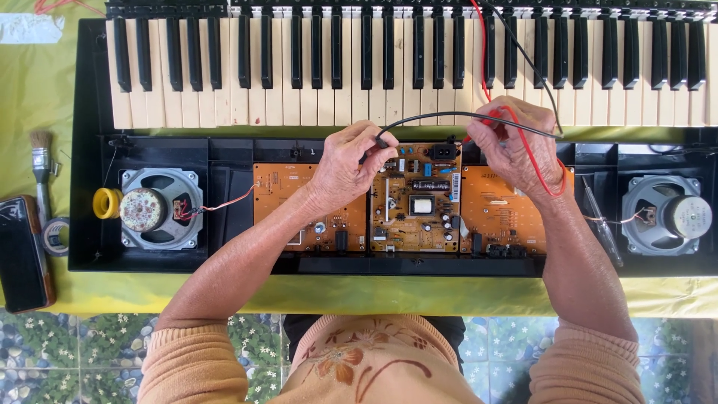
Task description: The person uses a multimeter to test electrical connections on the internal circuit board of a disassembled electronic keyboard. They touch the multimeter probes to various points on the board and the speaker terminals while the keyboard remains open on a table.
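Note:
An opened electronic keyboard (pixel 90 150) lies on a yellow-green cloth, its keys at the top and orange circuit boards (pixel 419 202) exposed below. My left hand (pixel 348 164) pinches the tip of a black test lead (pixel 449 116) over the middle board. My right hand (pixel 516 146) holds a red test lead (pixel 557 187) together with the black wire, just above the right board. Both leads run up across the keys.
A speaker (pixel 161 209) with red wires sits at the left of the case, another speaker (pixel 662 217) at the right. A screwdriver (pixel 602 224) lies beside the right speaker. A paintbrush (pixel 41 168), tape roll (pixel 54 236) and dark phone (pixel 22 254) lie left of the keyboard.

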